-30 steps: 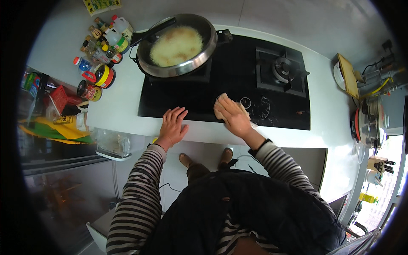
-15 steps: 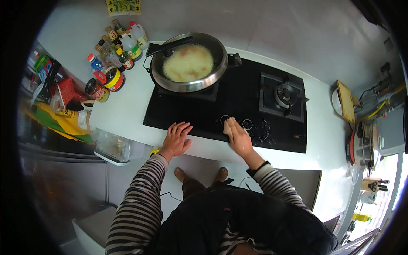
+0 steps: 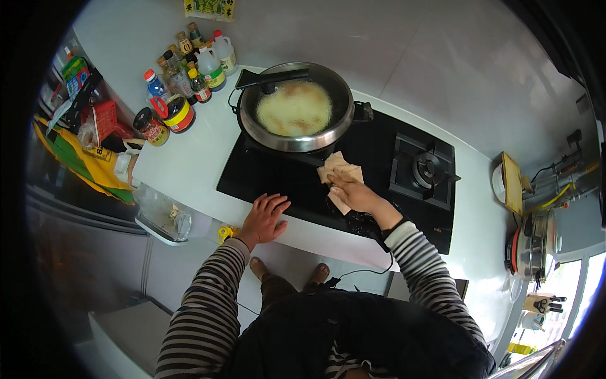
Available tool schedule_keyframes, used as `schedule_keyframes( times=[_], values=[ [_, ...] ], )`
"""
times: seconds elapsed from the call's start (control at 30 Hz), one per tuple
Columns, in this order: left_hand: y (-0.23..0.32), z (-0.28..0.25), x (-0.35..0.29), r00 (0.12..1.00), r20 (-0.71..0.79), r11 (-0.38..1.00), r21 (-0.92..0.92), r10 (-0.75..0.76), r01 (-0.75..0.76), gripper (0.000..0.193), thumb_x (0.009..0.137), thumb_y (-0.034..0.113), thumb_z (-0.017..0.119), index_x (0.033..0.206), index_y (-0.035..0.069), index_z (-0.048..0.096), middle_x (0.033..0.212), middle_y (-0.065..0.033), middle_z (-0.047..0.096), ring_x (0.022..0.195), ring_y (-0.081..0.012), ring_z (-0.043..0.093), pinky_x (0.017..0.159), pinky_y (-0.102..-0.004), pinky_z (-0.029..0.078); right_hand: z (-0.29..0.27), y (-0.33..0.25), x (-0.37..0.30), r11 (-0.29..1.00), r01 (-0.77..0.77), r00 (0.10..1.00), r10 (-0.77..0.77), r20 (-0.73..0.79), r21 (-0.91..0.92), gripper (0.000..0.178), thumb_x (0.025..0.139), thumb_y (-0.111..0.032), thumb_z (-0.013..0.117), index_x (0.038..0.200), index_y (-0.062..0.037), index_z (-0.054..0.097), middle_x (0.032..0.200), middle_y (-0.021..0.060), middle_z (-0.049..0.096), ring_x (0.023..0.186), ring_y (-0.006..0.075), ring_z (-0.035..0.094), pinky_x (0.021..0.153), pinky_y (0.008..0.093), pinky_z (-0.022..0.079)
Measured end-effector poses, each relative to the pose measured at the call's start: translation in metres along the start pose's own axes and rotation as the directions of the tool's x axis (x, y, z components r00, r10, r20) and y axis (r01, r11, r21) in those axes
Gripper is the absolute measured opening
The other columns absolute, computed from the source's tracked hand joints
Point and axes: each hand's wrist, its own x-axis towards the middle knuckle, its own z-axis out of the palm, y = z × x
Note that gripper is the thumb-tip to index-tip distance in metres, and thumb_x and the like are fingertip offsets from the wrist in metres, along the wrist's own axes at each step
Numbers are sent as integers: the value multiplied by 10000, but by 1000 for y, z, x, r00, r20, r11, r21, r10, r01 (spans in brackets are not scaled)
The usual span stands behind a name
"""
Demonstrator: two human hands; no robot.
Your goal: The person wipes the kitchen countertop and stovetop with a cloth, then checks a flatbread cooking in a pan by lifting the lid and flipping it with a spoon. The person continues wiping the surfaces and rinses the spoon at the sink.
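The thin beige cloth (image 3: 340,162) lies loosely spread and creased, with uneven corners, on the flat black glass cooktop (image 3: 268,172), partly covered by the right hand (image 3: 355,192). The cooktop is glossy, with pale marks near its front edge.

I see bottles (image 3: 209,68) on the counter (image 3: 189,170) left of the pan (image 3: 297,145), the cloth (image 3: 341,165) before it on the stove (image 3: 265,174).

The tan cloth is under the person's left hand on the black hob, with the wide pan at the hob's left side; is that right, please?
Not the left hand: the head view shows the tan cloth under the person's right hand, on the black hob, with the wide pan at the hob's left side.
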Motion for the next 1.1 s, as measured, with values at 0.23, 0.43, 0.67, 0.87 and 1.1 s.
schedule_keyframes(
  times=[0.23, 0.43, 0.67, 0.87, 1.1],
  values=[
    [-1, 2, 3, 1000, 20, 1000, -24, -5, 6, 594, 845, 312, 631, 1366, 99, 442, 1422, -87, 419, 1331, -300, 376, 1137, -522, 251, -5, 37, 34, 991, 129, 992, -130, -3, -13, 309, 1016, -340, 448, 1186, -88, 505, 1234, 220, 579, 1149, 404, 557, 996, 440, 431],
    [-1, 1, 3, 1000, 25, 1000, -2, -16, 16, 609, 826, 322, 648, 1360, 106, 450, 1416, -77, 424, 1321, -296, 389, 1133, -521, 262, -30, 98, 102, 953, 144, 970, -189, -151, -268, 377, 902, -218, 510, 1229, -47, 432, 1090, 257, 627, 1081, 443, 580, 990, 496, 407],
    [0, 1, 4, 1000, 4, 999, -22, -23, 23, 605, 817, 311, 655, 1352, 110, 456, 1404, -70, 437, 1309, -291, 404, 1124, -520, 275, -32, 95, 100, 971, 38, 974, -89, -209, -236, 479, 883, -176, 560, 1334, -120, 409, 1264, 254, 566, 1225, 411, 517, 1032, 458, 399],
    [-1, 0, 4, 999, 24, 1000, -17, -25, 25, 584, 839, 334, 640, 1354, 117, 470, 1409, -67, 441, 1320, -272, 395, 1128, -509, 269, -19, 61, 35, 919, 330, 943, -308, 128, -217, 255, 950, -186, 479, 1197, -123, 483, 1367, 129, 509, 1238, 366, 512, 1031, 476, 395],
    [-1, 1, 4, 1000, 22, 1000, -22, -15, 16, 595, 816, 308, 659, 1338, 100, 464, 1398, -81, 441, 1313, -294, 401, 1111, -533, 284, -44, 91, 97, 984, 7, 999, -13, -31, -179, 317, 781, -75, 603, 1069, -100, 472, 1219, 162, 535, 1072, 411, 558, 906, 495, 418]
  ],
)
